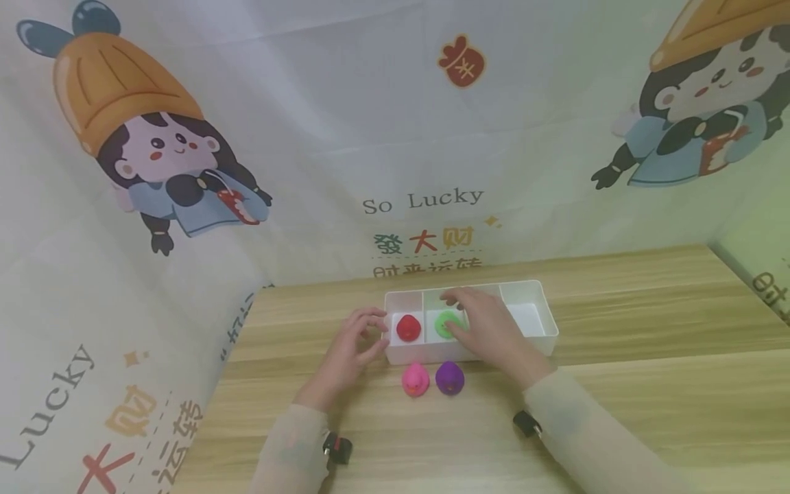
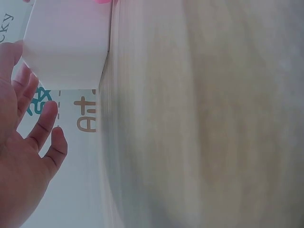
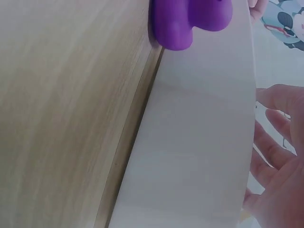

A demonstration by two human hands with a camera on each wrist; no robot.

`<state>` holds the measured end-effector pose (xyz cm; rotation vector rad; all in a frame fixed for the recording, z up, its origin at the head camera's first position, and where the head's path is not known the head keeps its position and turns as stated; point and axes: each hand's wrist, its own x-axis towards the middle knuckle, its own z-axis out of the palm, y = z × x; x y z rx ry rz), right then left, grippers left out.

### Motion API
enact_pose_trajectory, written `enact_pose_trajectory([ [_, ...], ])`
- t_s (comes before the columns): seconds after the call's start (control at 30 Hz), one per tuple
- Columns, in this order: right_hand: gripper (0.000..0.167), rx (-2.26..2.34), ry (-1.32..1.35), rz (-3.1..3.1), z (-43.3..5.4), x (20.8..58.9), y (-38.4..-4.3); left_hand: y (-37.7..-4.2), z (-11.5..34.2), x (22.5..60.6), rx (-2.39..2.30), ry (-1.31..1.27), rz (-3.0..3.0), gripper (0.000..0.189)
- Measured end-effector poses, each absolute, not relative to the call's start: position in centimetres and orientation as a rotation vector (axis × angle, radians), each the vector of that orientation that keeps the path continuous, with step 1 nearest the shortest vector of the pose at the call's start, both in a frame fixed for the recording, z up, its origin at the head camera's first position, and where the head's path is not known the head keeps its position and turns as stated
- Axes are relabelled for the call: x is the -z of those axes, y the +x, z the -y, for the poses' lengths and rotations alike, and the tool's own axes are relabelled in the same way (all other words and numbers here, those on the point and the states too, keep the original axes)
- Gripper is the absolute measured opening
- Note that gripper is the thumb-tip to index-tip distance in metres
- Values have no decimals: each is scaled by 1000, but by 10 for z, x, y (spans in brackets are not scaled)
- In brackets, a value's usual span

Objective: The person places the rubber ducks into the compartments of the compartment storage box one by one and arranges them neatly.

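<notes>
Tray [image 1: 426, 355]: on the table [image 1: 617, 412], before the wall cloth [image 1: 308, 137]
Leftmost compartment [image 1: 402, 302]: holds the first duck [image 1: 408, 328]
Next compartment [image 1: 433, 300]: second duck [image 1: 446, 322], right of the first
Before the tray: third duck [image 1: 415, 379] on the left, fourth duck [image 1: 450, 378] just right of it
Left hand [image 1: 354, 343]: at the tray's left end
Right hand [image 1: 485, 321]: over the tray's middle, seemingly covering another compartment

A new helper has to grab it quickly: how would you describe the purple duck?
On the wooden table, find the long white tray. Just outside its near side, the purple duck sits right of the pink duck in the head view. Its dark purple body sets it apart.
</notes>
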<state>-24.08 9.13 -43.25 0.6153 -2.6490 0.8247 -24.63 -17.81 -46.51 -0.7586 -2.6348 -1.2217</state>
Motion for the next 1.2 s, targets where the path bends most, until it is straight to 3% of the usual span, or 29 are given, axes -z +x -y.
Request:
enact_pose_trajectory([
  [0.43, 51, -896, 509, 2636, -90, 431, -225, -248, 180, 467, 1216, -785, 2626, 17],
  [0.8, 25, -841, 593, 2577, -95, 432, -216, -249, 178, 468, 1228, -777, 2619, 18],
  [1.2, 23, -880, 633, 2603, -90, 430, -206, -248, 177, 466, 1234, -780, 2616, 18],
])
